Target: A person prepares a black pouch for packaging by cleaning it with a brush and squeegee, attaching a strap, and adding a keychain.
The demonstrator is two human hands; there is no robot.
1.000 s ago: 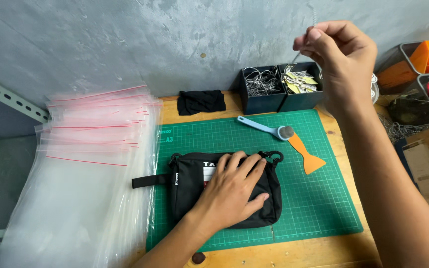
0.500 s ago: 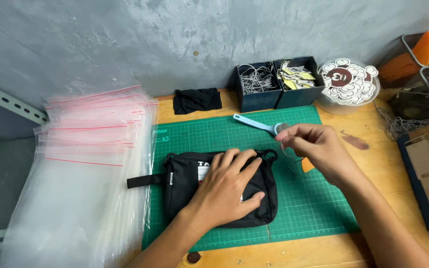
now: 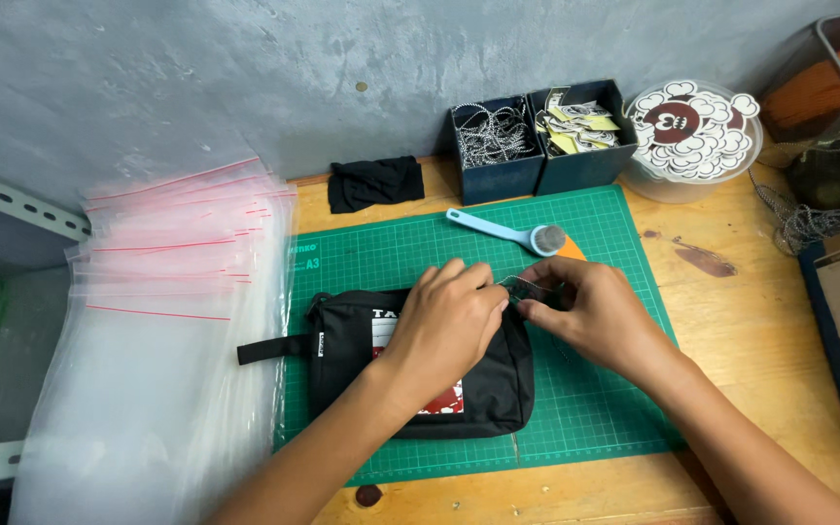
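A small black pouch (image 3: 478,389) with a side strap lies on the green cutting mat (image 3: 595,408). My left hand (image 3: 449,321) rests on the pouch's upper right corner, fingertips pinched at its edge. My right hand (image 3: 585,311) meets it there, pinching a thin beaded chain (image 3: 525,285) between thumb and fingers. The two hands touch at the fingertips. What exactly the left fingers grip is hidden by the hand.
A stack of clear zip bags (image 3: 167,321) with red strips lies left of the mat. Two dark bins (image 3: 537,136) with chains and tags stand at the back, next to a round tub (image 3: 692,136). A blue rotary cutter (image 3: 507,231) and black cloth (image 3: 373,182) lie behind.
My right hand came down from high at the back right to the pouch's corner. My left hand slid from flat on the pouch to its upper right edge, meeting the right.
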